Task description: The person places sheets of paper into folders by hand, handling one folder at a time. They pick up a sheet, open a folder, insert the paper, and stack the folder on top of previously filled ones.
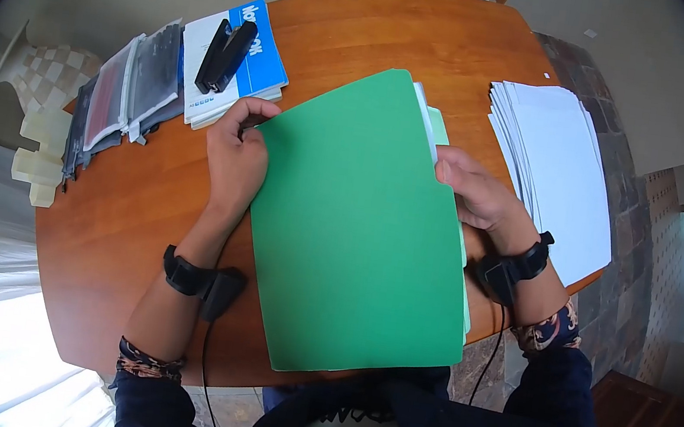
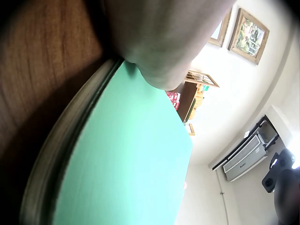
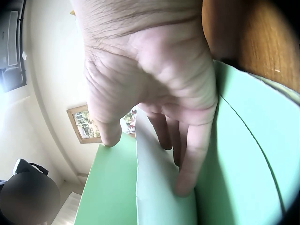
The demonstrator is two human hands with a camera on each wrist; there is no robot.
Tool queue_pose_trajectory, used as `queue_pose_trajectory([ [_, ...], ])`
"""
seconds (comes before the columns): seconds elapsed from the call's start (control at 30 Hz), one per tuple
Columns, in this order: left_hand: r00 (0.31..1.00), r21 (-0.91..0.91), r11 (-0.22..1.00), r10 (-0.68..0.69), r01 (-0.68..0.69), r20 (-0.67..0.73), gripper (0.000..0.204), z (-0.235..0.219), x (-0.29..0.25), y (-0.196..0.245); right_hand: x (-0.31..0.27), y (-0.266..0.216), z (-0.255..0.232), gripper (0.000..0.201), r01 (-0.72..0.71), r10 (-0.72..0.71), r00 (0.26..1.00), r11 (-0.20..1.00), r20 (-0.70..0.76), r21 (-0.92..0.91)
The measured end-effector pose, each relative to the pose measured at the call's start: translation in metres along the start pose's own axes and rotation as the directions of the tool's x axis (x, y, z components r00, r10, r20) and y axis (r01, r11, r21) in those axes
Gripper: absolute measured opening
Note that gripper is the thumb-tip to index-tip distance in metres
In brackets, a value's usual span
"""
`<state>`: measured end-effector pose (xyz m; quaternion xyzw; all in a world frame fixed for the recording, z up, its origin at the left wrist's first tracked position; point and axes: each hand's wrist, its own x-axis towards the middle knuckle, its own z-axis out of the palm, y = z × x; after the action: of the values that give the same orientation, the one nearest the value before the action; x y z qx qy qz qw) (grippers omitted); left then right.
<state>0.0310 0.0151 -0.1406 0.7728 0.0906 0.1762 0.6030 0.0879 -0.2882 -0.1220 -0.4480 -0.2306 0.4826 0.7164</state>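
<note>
A green file folder stands tilted over the near side of the table, its front cover facing me. Curled at the folder's upper left edge, my left hand grips it; in the left wrist view that hand hides the corner it holds. My right hand is at the right edge, with its thumb by the front cover. In the right wrist view, the fingers reach inside the folder, behind a white sheet, and the thumb lies by the cover. Lighter green tabs show behind.
A stack of white paper lies at the table's right edge. Toward the back left, a black stapler sits on blue and white notebooks. Zip pouches lie left of them, beside a pale yellow piece.
</note>
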Motion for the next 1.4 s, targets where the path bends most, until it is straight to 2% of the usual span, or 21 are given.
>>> queue_pose_trajectory([
  [0.2,0.999,-0.118,0.993,0.017,-0.023,-0.050,0.023,0.004,-0.001,0.002,0.000,-0.002,0.002,0.057,-0.040,0.045,0.996,0.997,-0.074,0.063],
  [0.27,0.997,-0.166,0.985,0.030,-0.042,-0.076,0.022,0.002,0.001,-0.004,0.002,-0.002,0.001,0.049,-0.121,0.127,0.983,0.991,-0.135,0.050],
  [0.3,0.997,-0.193,0.980,0.031,-0.043,-0.065,0.021,-0.003,0.002,-0.012,0.002,-0.001,0.002,0.049,-0.121,0.127,0.983,0.991,-0.134,0.051],
  [0.37,0.998,-0.219,0.975,0.031,-0.043,-0.056,0.021,-0.007,0.005,-0.019,0.003,0.000,0.005,0.041,-0.165,0.155,0.964,0.986,-0.218,-0.029],
  [0.43,0.993,-0.286,0.958,-0.063,0.033,-0.096,0.024,-0.009,0.007,-0.021,0.003,0.000,0.009,0.039,-0.156,0.140,0.961,0.986,-0.241,-0.052],
  [0.47,0.993,-0.280,0.959,-0.064,0.034,-0.100,0.024,-0.009,0.006,-0.018,0.004,0.001,0.011,0.037,-0.148,0.124,0.957,0.986,-0.264,-0.074],
  [0.53,0.991,-0.510,0.853,0.057,-0.111,-0.120,0.024,-0.008,0.002,-0.014,0.004,0.000,0.013,0.036,-0.155,0.130,0.954,0.985,-0.269,-0.076],
  [0.57,0.989,-0.529,0.835,0.129,-0.149,-0.075,0.014,-0.013,-0.004,-0.005,0.003,-0.001,0.011,0.036,-0.172,0.141,0.949,0.981,-0.282,-0.090],
  [0.6,0.989,-0.514,0.844,0.123,-0.150,-0.087,0.014,-0.020,-0.005,-0.008,0.003,-0.001,0.010,0.036,-0.190,0.153,0.944,0.976,-0.291,-0.103],
  [0.63,0.989,-0.635,0.767,0.146,-0.092,0.033,0.008,-0.027,-0.002,-0.014,0.003,0.000,0.009,0.036,-0.169,0.134,0.950,0.980,-0.282,-0.102],
  [0.67,0.972,-0.735,0.678,0.184,-0.018,0.146,0.011,-0.035,0.002,-0.024,0.005,0.001,0.010,0.036,-0.172,0.143,0.956,0.981,-0.258,-0.094],
  [0.7,0.922,-0.744,0.668,0.294,-0.011,0.251,0.021,-0.044,0.011,-0.038,0.005,0.000,0.011,0.037,-0.158,0.125,0.956,0.981,-0.264,-0.108],
  [0.73,0.926,-0.736,0.677,0.287,-0.016,0.244,0.021,-0.052,0.020,-0.052,0.005,-0.001,0.012,0.037,-0.145,0.106,0.955,0.981,-0.275,-0.125],
  [0.8,0.836,-0.766,0.641,0.393,0.050,0.383,0.021,-0.059,0.031,-0.058,0.005,-0.002,0.012,0.038,-0.136,0.101,0.960,0.983,-0.260,-0.122],
  [0.93,0.845,-0.780,0.617,0.359,0.104,0.397,0.021,-0.058,0.029,-0.061,0.004,-0.006,0.015,0.040,-0.165,0.122,0.948,0.978,-0.292,-0.126],
  [1.03,0.860,-0.742,0.661,0.311,0.111,0.406,0.023,-0.058,0.028,-0.061,0.004,-0.004,0.014,0.042,-0.167,0.116,0.947,0.974,-0.300,-0.151],
  [1.1,0.906,-0.719,0.693,0.268,0.054,0.326,0.027,-0.054,0.025,-0.059,0.004,-0.003,0.014,0.043,-0.167,0.110,0.946,0.972,-0.304,-0.166],
  [1.13,0.908,-0.718,0.694,0.265,0.053,0.324,0.027,-0.054,0.024,-0.057,0.004,-0.004,0.015,0.043,-0.179,0.117,0.939,0.970,-0.323,-0.168],
  [1.2,0.883,-0.755,0.641,0.263,0.141,0.389,0.021,-0.054,0.023,-0.055,0.004,-0.004,0.016,0.043,-0.190,0.124,0.933,0.967,-0.338,-0.170],
  [1.4,0.879,-0.755,0.642,0.275,0.133,0.389,0.021,-0.055,0.023,-0.058,0.006,-0.003,0.016,0.042,-0.202,0.130,0.922,0.965,-0.365,-0.166],
])
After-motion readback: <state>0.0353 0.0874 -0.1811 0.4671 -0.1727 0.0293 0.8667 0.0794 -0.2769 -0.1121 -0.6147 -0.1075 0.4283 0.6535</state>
